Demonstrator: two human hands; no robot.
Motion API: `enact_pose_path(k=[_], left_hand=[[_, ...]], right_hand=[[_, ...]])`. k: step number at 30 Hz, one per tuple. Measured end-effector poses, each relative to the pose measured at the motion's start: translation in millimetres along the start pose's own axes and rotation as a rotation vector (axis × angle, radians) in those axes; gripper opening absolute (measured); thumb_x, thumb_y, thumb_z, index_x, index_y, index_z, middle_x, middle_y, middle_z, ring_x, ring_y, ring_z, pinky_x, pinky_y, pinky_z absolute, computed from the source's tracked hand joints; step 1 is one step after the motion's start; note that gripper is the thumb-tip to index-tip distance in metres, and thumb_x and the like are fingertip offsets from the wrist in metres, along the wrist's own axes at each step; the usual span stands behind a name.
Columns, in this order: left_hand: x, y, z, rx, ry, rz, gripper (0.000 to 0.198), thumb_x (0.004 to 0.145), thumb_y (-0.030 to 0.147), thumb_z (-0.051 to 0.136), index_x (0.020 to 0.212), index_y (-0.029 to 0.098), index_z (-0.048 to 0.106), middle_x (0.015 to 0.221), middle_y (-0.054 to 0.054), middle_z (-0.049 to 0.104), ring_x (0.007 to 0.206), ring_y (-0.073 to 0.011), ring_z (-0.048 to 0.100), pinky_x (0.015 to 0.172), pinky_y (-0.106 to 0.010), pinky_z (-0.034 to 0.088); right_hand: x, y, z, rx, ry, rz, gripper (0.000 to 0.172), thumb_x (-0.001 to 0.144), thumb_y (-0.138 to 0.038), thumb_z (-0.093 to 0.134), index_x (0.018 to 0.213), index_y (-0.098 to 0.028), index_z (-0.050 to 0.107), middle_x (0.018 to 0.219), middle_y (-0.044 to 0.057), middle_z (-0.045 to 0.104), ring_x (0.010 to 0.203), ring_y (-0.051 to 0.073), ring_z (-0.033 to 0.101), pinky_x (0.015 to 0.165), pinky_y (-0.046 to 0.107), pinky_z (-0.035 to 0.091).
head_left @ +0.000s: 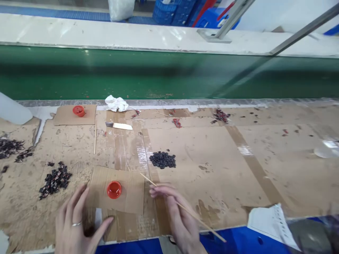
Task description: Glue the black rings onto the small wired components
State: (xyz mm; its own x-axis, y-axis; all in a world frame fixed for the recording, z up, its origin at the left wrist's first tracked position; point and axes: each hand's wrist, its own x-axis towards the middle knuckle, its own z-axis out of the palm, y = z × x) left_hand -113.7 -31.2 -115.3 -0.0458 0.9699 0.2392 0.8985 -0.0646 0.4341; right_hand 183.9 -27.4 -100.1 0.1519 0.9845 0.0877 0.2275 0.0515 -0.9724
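My right hand [178, 215] pinches a thin wooden stick [197, 219], whose tip points up and left toward a small red cup [114, 189]. The cup stands on a loose square of cardboard [129, 197] and seems to hold some liquid. At the left edge of that square, my left hand [79, 220] rests with fingers spread and nothing in them; a ring is on one finger. Beyond the right hand lies a pile of small dark round pieces [162, 159]. A heap of small black parts [55, 179] is left of the left hand.
Farther back are a second red cup [79, 110], another stick [95, 135], a brush [119, 126] and crumpled white tissue [116, 103]. More black parts [10, 147] lie far left. A green conveyor belt [132, 76] runs behind the cardboard-covered table. A paper sheet [270, 222] lies front right.
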Motion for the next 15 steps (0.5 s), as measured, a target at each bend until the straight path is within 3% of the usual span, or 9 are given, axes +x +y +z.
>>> enact_pose_path(k=[3, 7, 10, 12, 14, 15], left_hand=[[0, 21, 2.8, 0.050, -0.007, -0.007, 0.087, 0.083, 0.055, 0.078, 0.159, 0.038, 0.041, 0.152, -0.013, 0.069, 0.127, -0.0462, 0.069, 0.104, -0.067, 0.054], [-1, 36, 6.1, 0.095, 0.001, 0.015, 0.086, 0.081, 0.051, 0.083, 0.157, 0.035, 0.045, 0.146, -0.014, 0.072, 0.120, -0.0426, 0.071, 0.098, -0.061, 0.054], [6, 46, -2.5, 0.051, 0.017, 0.000, 0.084, 0.085, 0.054, 0.082, 0.156, 0.026, 0.047, 0.144, -0.017, 0.071, 0.122, -0.0393, 0.069, 0.096, -0.057, 0.055], [16, 44, -15.2, -0.040, 0.135, -0.048, 0.059, 0.091, 0.052, 0.076, 0.142, 0.026, 0.060, 0.127, -0.013, 0.076, 0.113, -0.0334, 0.070, 0.091, -0.050, 0.057], [26, 32, -29.8, -0.028, 0.274, -0.007, 0.021, 0.094, 0.041, 0.075, 0.111, 0.030, 0.072, 0.102, -0.004, 0.074, 0.093, -0.0255, 0.069, 0.080, -0.041, 0.056], [30, 22, -36.4, -0.001, 0.304, -0.005, 0.011, 0.096, 0.033, 0.073, 0.107, 0.030, 0.072, 0.100, -0.003, 0.072, 0.091, -0.0230, 0.067, 0.080, -0.038, 0.056]], right_hand=[[3, 1, -2, 0.066, 0.046, 0.067, 0.029, 0.112, -0.030, 0.043, 0.116, -0.026, 0.071, 0.107, 0.007, 0.077, 0.094, 0.022, 0.076, 0.080, 0.036, 0.068], [17, -8, -1, 0.165, 0.144, 0.142, 0.015, 0.106, -0.035, 0.056, 0.107, -0.030, 0.070, 0.100, 0.006, 0.077, 0.084, 0.025, 0.076, 0.071, 0.042, 0.066], [28, -13, 5, 0.182, 0.208, 0.156, 0.010, 0.103, -0.037, 0.062, 0.099, -0.031, 0.070, 0.097, 0.007, 0.075, 0.083, 0.028, 0.075, 0.070, 0.048, 0.063], [35, -13, 10, 0.193, 0.267, 0.150, 0.010, 0.098, -0.041, 0.069, 0.093, -0.031, 0.071, 0.092, 0.008, 0.074, 0.078, 0.029, 0.073, 0.065, 0.049, 0.061], [40, -12, 16, 0.185, 0.318, 0.129, 0.015, 0.091, -0.044, 0.076, 0.087, -0.031, 0.071, 0.085, 0.009, 0.073, 0.072, 0.031, 0.072, 0.060, 0.050, 0.060], [41, -11, 19, 0.159, 0.326, 0.121, 0.017, 0.089, -0.046, 0.077, 0.085, -0.032, 0.070, 0.082, 0.009, 0.073, 0.070, 0.031, 0.072, 0.058, 0.051, 0.060]])
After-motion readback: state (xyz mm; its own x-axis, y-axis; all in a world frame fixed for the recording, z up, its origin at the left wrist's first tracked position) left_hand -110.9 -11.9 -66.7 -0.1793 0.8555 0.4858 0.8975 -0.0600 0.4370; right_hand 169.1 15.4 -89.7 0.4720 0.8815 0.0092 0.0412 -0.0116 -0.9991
